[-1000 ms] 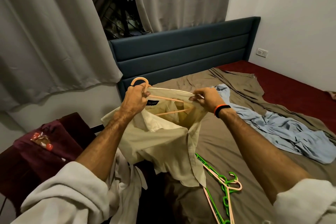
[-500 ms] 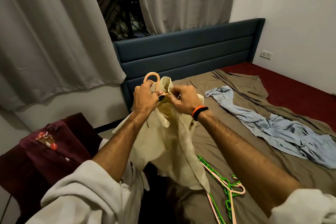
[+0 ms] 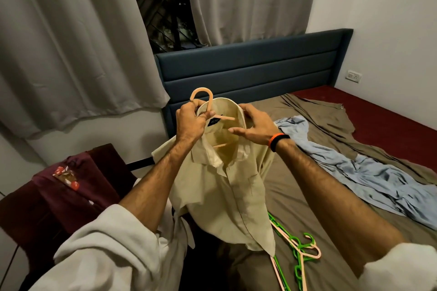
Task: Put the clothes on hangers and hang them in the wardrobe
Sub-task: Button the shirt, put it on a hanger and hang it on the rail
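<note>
A cream shirt [image 3: 224,191] hangs in front of me over the bed, with a peach plastic hanger [image 3: 201,97] inside its collar. My left hand [image 3: 190,121] grips the hanger's neck together with the back of the collar. My right hand [image 3: 256,125] holds the right side of the collar, thumb stretched across the opening, fingers behind the cloth. A light blue garment [image 3: 369,172] lies crumpled on the bed to the right. Loose green and peach hangers [image 3: 300,253] lie on the sheet below the shirt. No wardrobe is in view.
The bed has a brown sheet [image 3: 314,120] over a red mattress [image 3: 383,120] and a dark blue headboard [image 3: 250,71]. Grey curtains [image 3: 71,42] flank a dark window. A maroon cloth [image 3: 71,186] lies on furniture at the left. White cloth [image 3: 175,231] lies under my left arm.
The shirt has opened out on the hanger and now hangs front-facing. My right hand moved from the bunched collar by my left hand to the collar's right side.
</note>
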